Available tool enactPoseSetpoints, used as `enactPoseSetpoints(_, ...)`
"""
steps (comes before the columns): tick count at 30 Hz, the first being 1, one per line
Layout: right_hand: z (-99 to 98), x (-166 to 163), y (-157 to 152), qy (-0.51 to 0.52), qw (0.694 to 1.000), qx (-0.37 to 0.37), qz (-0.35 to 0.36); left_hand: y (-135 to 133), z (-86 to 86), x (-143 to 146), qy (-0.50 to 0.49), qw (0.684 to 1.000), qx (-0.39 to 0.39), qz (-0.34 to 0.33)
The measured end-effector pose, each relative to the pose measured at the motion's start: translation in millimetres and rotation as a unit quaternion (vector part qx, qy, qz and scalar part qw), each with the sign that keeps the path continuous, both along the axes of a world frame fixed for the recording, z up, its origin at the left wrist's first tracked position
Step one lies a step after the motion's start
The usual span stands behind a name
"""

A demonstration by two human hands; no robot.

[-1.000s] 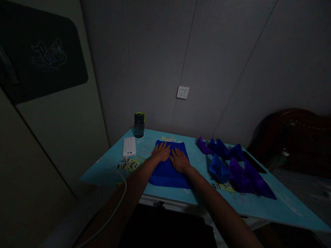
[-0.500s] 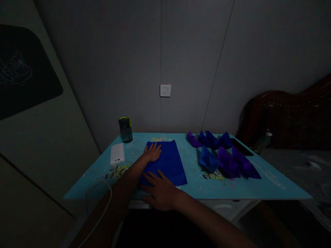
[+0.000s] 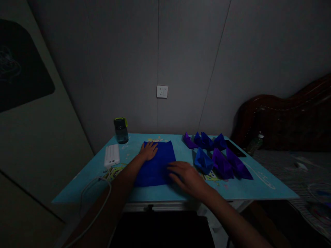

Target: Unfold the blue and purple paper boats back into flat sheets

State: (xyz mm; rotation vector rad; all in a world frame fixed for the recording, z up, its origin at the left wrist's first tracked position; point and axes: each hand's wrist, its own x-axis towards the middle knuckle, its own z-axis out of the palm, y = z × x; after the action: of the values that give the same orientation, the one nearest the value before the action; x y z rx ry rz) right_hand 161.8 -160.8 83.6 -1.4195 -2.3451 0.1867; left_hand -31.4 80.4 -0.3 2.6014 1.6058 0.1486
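Note:
A dark blue sheet of paper (image 3: pixel 157 162) lies flat on the light blue table (image 3: pixel 258 187). My left hand (image 3: pixel 148 150) rests on the sheet's far left corner, fingers spread flat. My right hand (image 3: pixel 185 177) is over the sheet's near right corner, fingers stretched towards the left and touching the paper; it holds nothing that I can see. To the right of the sheet stand several folded paper shapes (image 3: pixel 216 156) in blue and purple.
A white power bank (image 3: pixel 112 155) with a cable (image 3: pixel 93 193) lies at the left. A small dark bottle (image 3: pixel 121 130) with a green lid stands by the wall. A black phone (image 3: pixel 234 148) lies behind the folded shapes. A wooden headboard (image 3: pixel 284 117) is at the right.
My right hand slid from the sheet's middle to its near edge, then right to the near right corner. My left hand stayed on the far left corner. The camera turned.

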Motion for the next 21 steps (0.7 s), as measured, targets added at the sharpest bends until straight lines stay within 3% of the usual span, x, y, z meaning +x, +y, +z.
enactPoseSetpoints(3, -6.6, 53, -5, -0.14, 0.963, 0.015, -0.228, -11, 14.3, 9, -0.007, 0.999, 0.036, -0.013)
enactPoseSetpoints(6, -22.8, 81, -11, -0.234, 0.908, 0.024, -0.346, -37, 29.1, 24, -0.013, 0.996, 0.008, -0.088)
enactPoseSetpoints(9, -32.4, 81, -14, -0.292, 0.886, 0.04, -0.357, -67, 31.8, 36, -0.013, 0.985, -0.074, -0.155)
enactPoseSetpoints(13, -20.9, 62, -8, -0.305, 0.884, 0.052, -0.351, -92, 15.8, 39, -0.069, 0.979, -0.068, -0.179)
enactPoseSetpoints(18, 3.6, 28, 33, -0.201, 0.912, 0.164, -0.319, -82, -3.0, 36, -0.21, 0.963, -0.035, -0.163)
enactPoseSetpoints(21, -3.7, -1, 73, -0.12, 0.938, 0.219, -0.239, -67, -7.4, 37, -0.408, 0.907, -0.008, -0.107)
